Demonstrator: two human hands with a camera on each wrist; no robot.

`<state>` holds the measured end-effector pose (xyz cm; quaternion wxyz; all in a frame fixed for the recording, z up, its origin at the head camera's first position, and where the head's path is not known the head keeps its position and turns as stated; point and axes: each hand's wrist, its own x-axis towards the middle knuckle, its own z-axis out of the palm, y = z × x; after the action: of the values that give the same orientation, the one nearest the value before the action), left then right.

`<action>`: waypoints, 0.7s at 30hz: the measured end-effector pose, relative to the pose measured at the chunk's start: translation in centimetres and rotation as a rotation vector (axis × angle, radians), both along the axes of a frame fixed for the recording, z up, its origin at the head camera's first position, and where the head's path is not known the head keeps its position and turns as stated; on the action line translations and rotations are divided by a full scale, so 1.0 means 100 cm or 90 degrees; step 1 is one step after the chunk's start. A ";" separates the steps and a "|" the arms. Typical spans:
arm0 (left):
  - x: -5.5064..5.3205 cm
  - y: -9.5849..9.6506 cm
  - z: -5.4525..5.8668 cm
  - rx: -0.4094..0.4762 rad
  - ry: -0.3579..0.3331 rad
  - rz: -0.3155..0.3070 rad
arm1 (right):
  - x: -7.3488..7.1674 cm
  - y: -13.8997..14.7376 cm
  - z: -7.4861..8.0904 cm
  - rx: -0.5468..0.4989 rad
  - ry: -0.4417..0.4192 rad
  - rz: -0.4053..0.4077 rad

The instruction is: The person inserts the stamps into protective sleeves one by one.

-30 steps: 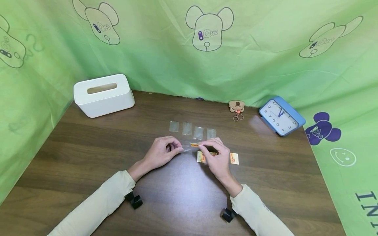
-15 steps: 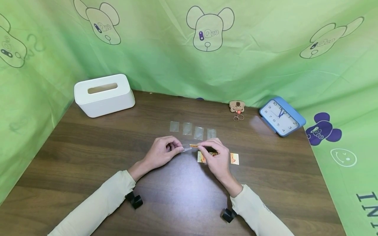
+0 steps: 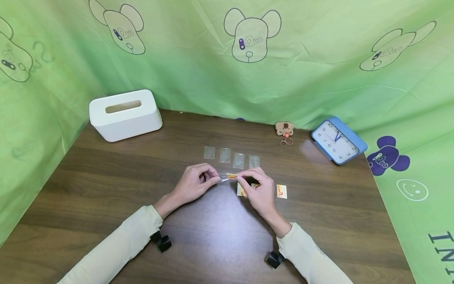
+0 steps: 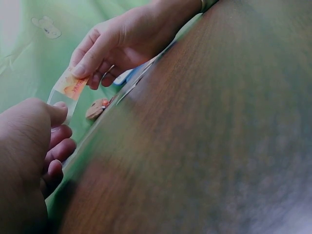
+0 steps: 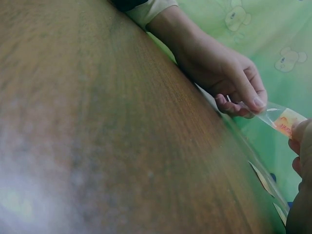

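Note:
My left hand (image 3: 196,181) pinches one end of a small clear plastic sleeve (image 3: 222,177) between thumb and fingers. From the other side my right hand (image 3: 260,189) pinches a small orange-and-yellow printed card (image 3: 231,176). In the left wrist view the card (image 4: 71,87) lies in line with the sleeve, its left part overlapped by the clear film. The right wrist view shows the sleeve (image 5: 273,111) stretching from the left fingertips to the card (image 5: 287,120). More printed cards lie on the table below the right hand, one card (image 3: 241,189) partly hidden by it and another card (image 3: 281,191) beside it.
Several clear sleeves (image 3: 224,155) lie in a row beyond the hands on the wooden table (image 3: 170,244). Farther back stand a white tissue box (image 3: 125,118), a brown bear-shaped keychain (image 3: 284,128) and a blue clock (image 3: 338,140). A green printed curtain (image 3: 198,79) borders the table.
The right hand has shifted slightly left and the card now overlaps the clear sleeve, where a gap showed before. The left hand has stayed in place.

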<state>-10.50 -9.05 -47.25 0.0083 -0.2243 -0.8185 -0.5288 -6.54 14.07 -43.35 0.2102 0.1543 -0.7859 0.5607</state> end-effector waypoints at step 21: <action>0.000 0.001 0.001 -0.004 0.022 0.002 | -0.013 0.017 -0.040 0.012 -0.017 0.021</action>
<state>-10.48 -9.00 -47.19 0.0229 -0.2321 -0.8204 -0.5220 -7.85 15.73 -47.33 0.1891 0.1614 -0.7913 0.5586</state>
